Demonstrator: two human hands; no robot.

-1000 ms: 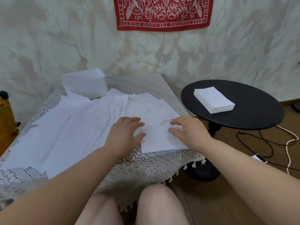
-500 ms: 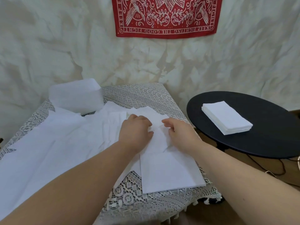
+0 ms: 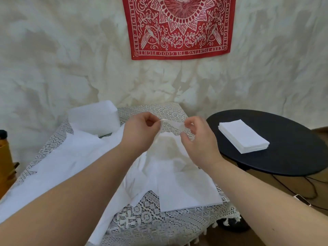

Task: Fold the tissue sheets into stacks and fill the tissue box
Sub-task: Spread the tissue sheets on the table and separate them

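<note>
head view: both hands (image 3: 140,132) (image 3: 198,139) pinch a tissue sheet's (image 3: 170,150) raised top edge.

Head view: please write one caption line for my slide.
Both hands, left and right, pinch a thin tissue sheet by its top edge above the lace table; a folded stack waits nearby.
</note>
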